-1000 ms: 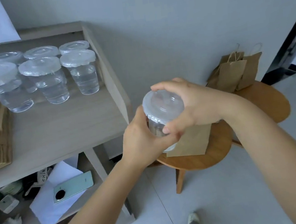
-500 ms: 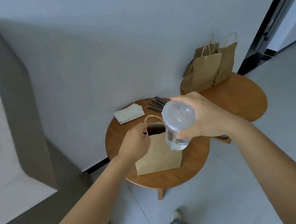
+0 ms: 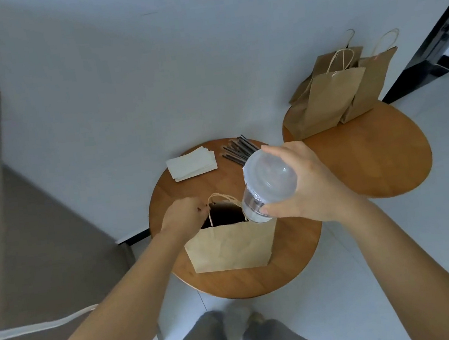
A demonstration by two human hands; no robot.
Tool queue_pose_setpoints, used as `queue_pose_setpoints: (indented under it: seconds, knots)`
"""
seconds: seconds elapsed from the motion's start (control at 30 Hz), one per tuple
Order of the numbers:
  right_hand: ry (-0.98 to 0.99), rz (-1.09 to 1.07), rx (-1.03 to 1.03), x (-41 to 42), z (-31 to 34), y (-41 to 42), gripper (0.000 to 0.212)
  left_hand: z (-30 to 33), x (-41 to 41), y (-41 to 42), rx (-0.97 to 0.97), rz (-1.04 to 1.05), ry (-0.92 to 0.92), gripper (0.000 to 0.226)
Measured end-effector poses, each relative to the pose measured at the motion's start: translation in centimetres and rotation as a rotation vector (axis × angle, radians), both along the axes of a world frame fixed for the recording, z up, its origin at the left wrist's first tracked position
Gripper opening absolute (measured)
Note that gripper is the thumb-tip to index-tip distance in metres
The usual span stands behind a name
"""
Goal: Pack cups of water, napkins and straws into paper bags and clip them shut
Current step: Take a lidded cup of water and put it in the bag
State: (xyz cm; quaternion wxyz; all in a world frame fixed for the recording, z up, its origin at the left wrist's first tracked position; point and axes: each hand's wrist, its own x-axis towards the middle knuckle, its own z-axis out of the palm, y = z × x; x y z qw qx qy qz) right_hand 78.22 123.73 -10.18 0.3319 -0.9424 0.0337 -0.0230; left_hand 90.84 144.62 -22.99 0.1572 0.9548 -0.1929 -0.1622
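While both tables [image 3: 243, 278] sit against the wall, the near one carries the open bag [image 3: 229, 247], with napkins [image 3: 191, 163] and straws [image 3: 239, 150] behind it. Right hand [image 3: 304, 185] is wrapped tight around the lidded cup [image 3: 266, 184], tilted just above the bag's mouth, not inside yet. Left hand [image 3: 182, 216] pinches the bag's rim by the handle, holding it open.

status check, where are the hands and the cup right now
Right hand gripping lidded cup above open bag. Left hand holding bag mouth open. Nothing blocking the opening.
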Motion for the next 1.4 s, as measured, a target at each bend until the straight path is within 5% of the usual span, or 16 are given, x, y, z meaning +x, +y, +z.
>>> queue_pose_setpoints:
  seconds: [0.1,0.23,0.3,0.43,0.5,0.93,1.23,1.4]
  knots:
    - [-0.005,-0.022,-0.005,0.8,-0.5,0.1,0.099,0.5,0.2,-0.5,0.344,-0.300,-0.156,0.041]
    - [-0.022,-0.050,-0.018,1.0,-1.1,0.0,0.099,0.1,0.4,-0.9,0.387,-0.577,-0.121,0.049]
    - [-0.037,-0.054,-0.034,1.2,-1.4,-0.1,0.098,-0.1,0.3,-0.9,0.342,-0.602,-0.141,0.061]
    - [-0.078,-0.100,-0.101,1.2,-2.1,0.1,0.098,-0.8,-0.8,-1.1,0.434,-0.524,-0.008,0.128]
    - [-0.076,-0.124,-0.112,1.1,-2.6,0.5,0.098,-1.3,-1.3,-1.2,0.464,-0.520,-0.026,0.136]
    - [0.019,-0.142,0.017,1.2,-9.9,6.2,0.100,-2.5,-1.1,-0.3,0.547,-0.493,-0.076,0.141]
    - [0.219,0.230,-0.566,1.2,-13.5,5.6,0.094,-1.9,-1.1,0.0,0.562,-0.481,-0.098,0.131]
    - [0.355,0.223,-0.781,3.0,-14.1,6.4,0.101,-1.8,-1.8,-0.4,0.570,-0.516,-0.120,0.122]
